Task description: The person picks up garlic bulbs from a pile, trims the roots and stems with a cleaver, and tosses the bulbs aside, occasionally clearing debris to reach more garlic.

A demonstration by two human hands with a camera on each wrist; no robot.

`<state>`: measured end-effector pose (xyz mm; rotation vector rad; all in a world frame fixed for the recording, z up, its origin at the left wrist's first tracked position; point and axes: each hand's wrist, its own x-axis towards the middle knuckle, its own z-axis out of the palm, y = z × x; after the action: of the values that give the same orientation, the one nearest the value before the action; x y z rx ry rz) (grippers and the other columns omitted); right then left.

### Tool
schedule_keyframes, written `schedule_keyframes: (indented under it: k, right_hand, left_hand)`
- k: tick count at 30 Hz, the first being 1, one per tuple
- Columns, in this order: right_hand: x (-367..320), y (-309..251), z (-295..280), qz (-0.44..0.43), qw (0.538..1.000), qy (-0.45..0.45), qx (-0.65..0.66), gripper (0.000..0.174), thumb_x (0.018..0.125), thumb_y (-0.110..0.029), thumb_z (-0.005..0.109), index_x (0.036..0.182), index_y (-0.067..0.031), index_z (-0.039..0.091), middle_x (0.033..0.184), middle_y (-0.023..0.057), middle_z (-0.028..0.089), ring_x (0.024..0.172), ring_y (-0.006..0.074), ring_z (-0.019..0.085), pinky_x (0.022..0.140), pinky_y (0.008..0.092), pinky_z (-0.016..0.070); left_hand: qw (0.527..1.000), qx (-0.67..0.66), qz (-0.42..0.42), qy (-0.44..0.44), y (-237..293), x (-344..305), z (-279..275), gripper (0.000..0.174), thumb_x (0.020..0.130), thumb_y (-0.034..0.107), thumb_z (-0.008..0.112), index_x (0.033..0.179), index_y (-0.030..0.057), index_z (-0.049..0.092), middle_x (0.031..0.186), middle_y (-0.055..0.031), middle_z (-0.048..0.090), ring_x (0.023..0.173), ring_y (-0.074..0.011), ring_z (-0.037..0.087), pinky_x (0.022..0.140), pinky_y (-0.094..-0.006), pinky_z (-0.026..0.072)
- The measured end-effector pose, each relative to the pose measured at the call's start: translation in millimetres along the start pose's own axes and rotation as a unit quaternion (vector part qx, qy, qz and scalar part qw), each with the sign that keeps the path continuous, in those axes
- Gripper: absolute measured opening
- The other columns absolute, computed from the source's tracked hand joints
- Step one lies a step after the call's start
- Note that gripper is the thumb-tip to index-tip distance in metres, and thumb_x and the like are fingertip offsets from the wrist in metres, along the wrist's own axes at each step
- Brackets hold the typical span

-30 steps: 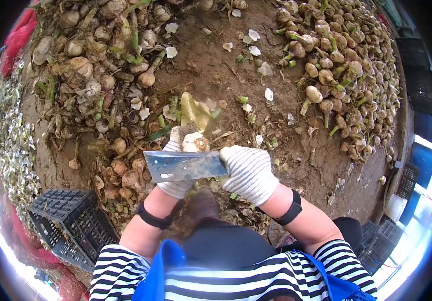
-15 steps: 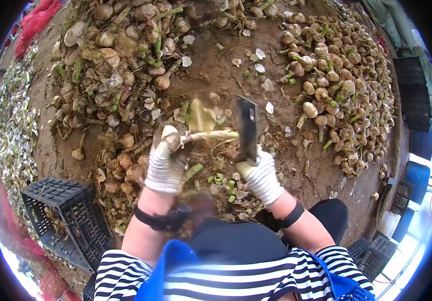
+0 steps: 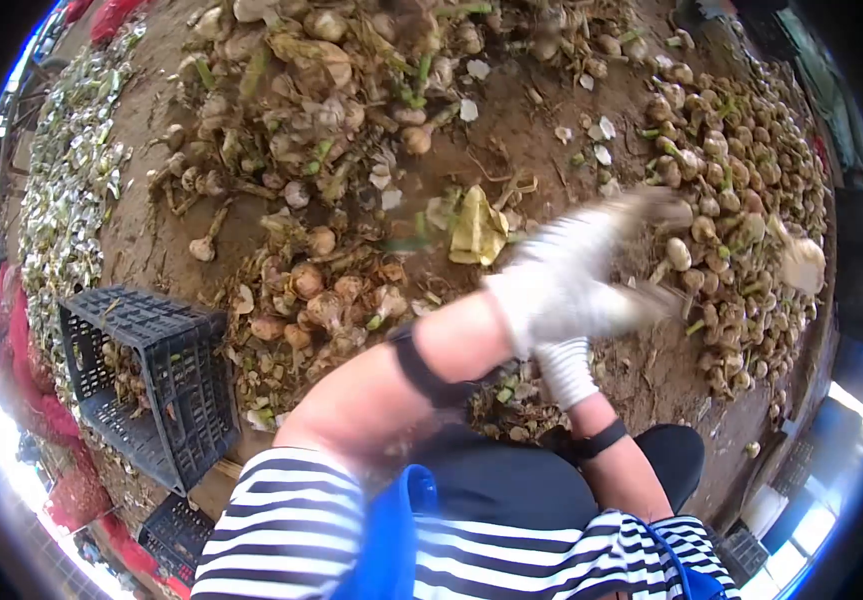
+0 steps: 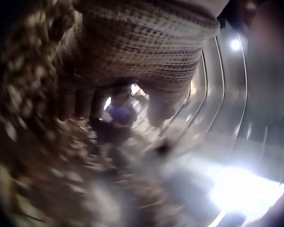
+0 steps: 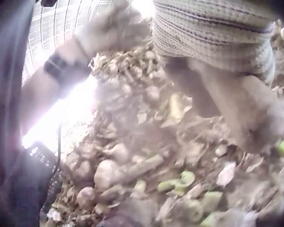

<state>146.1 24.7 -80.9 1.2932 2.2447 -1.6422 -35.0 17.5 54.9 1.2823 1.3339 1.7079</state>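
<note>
our left hand (image 3: 566, 285), blurred, is spread open and empty beside the bulb pile (image 3: 741, 200); our right hand (image 3: 563, 372) hides its grip, so we cannot tell. a careless arm could scatter bulbs.

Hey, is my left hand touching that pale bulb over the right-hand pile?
Apart. The head view shows the left hand, blurred with fingers spread, and a stretch of the bulb pile lies between it and the pale bulb.

Bare dirt ground (image 3: 516, 150), bulb heaps (image 3: 731, 190) (trimmed ones rightward), black crate (image 3: 151, 380), scattered peelings (image 3: 71, 190)
</note>
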Motion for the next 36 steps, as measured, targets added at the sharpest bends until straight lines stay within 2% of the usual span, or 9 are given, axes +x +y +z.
schedule_keyframes:
  k: [5, 13, 14, 16, 18, 21, 29, 34, 36]
  right_hand:
    - [5, -4, -35, 0.177, 0.951, 0.132, 0.215, 0.011, 0.069, -0.003, 0.062, 0.080, -0.0046, 0.058, 0.060, -0.0007, 0.052, 0.046, 0.0102, 0.045, 0.043, 0.0269, 0.0371]
    - [-2, -9, -25, 0.153, 0.958, 0.079, 0.231, 0.009, 0.069, -0.003, 0.059, 0.078, -0.0028, 0.060, 0.053, 0.0003, 0.048, 0.041, 0.0109, 0.044, 0.036, 0.0264, 0.0360]
    - [0, -5, -30, 0.160, 0.957, 0.091, 0.226, 0.008, 0.069, -0.003, 0.059, 0.077, -0.0033, 0.060, 0.054, 0.0004, 0.049, 0.041, 0.0105, 0.044, 0.036, 0.0262, 0.0362]
    - [5, -16, -34, 0.190, 0.952, 0.105, 0.215, 0.009, 0.069, -0.002, 0.059, 0.077, -0.0037, 0.060, 0.054, 0.0002, 0.049, 0.041, 0.0106, 0.044, 0.036, 0.0262, 0.0361]
    - [7, -21, -30, 0.174, 0.954, 0.107, 0.221, 0.009, 0.069, -0.002, 0.059, 0.078, -0.0037, 0.060, 0.055, 0.0002, 0.049, 0.040, 0.0106, 0.043, 0.036, 0.0261, 0.0362]
    - [3, -34, -21, 0.152, 0.958, 0.073, 0.234, 0.009, 0.070, -0.003, 0.060, 0.079, -0.0054, 0.060, 0.057, -0.0004, 0.050, 0.039, 0.0099, 0.042, 0.036, 0.0254, 0.0348]
    - [-7, -43, -28, 0.057, 0.998, 0.027, 0.019, 0.012, 0.072, -0.006, 0.057, 0.081, -0.0025, 0.063, 0.058, -0.0006, 0.054, 0.052, 0.0074, 0.048, 0.049, 0.0250, 0.0410]
    - [-4, -61, -26, -0.110, 0.970, 0.081, -0.202, 0.010, 0.068, -0.012, 0.054, 0.073, -0.0082, 0.062, 0.062, 0.0149, 0.059, 0.054, 0.0319, 0.056, 0.053, 0.0369, 0.0476]
    - [-4, -86, -24, -0.189, 0.948, 0.067, -0.248, 0.003, 0.069, -0.014, 0.056, 0.067, -0.0109, 0.057, 0.060, 0.0127, 0.057, 0.056, 0.0319, 0.059, 0.052, 0.0382, 0.0479]
  left_hand:
    - [0.693, 0.492, -0.528, -0.018, -76, -91, -141, 0.059, 0.078, 0.021, 0.066, 0.131, 0.0098, 0.043, 0.129, -0.0263, 0.044, 0.119, -0.0388, 0.045, 0.099, -0.0429, 0.0393]
    - [0.735, 0.581, -0.099, 0.336, 74, -158, -206, 0.032, 0.073, -0.005, 0.064, 0.101, 0.0109, 0.062, 0.094, -0.0069, 0.064, 0.083, -0.0178, 0.061, 0.076, -0.0270, 0.0516]
    - [0.672, 0.627, -0.085, 0.386, 96, -185, -235, 0.038, 0.074, 0.002, 0.067, 0.109, 0.0148, 0.060, 0.103, -0.0092, 0.063, 0.093, -0.0207, 0.060, 0.083, -0.0318, 0.0494]
    - [0.131, 0.895, -0.359, 0.231, 142, -204, -259, 0.061, 0.076, 0.031, 0.069, 0.131, 0.0165, 0.046, 0.118, -0.0123, 0.057, 0.107, -0.0284, 0.054, 0.097, -0.0407, 0.0396]
    - [0.054, 0.925, -0.297, 0.233, 142, -243, -293, 0.064, 0.077, 0.031, 0.067, 0.134, 0.0143, 0.043, 0.117, -0.0136, 0.057, 0.104, -0.0293, 0.055, 0.095, -0.0420, 0.0414]
    - [0.603, 0.762, -0.189, 0.139, 87, -178, -222, 0.057, 0.073, 0.025, 0.069, 0.125, 0.0106, 0.049, 0.110, -0.0120, 0.058, 0.099, -0.0299, 0.055, 0.090, -0.0451, 0.0447]
    - [0.466, 0.672, -0.462, -0.344, -68, -103, -221, 0.049, 0.086, 0.025, 0.054, 0.133, 0.0157, 0.044, 0.125, -0.0113, 0.056, 0.131, -0.0277, 0.036, 0.110, -0.0567, 0.0027]
    - [0.770, 0.504, -0.387, -0.059, -35, -119, -199, 0.071, 0.065, 0.019, 0.078, 0.128, 0.0140, 0.045, 0.122, -0.0160, 0.055, 0.113, -0.0297, 0.053, 0.102, -0.0448, 0.0369]
    - [0.949, 0.016, -0.304, 0.083, -45, -135, -167, 0.068, 0.068, 0.000, 0.073, 0.128, 0.0106, 0.041, 0.118, -0.0092, 0.055, 0.109, -0.0210, 0.054, 0.092, -0.0332, 0.0467]
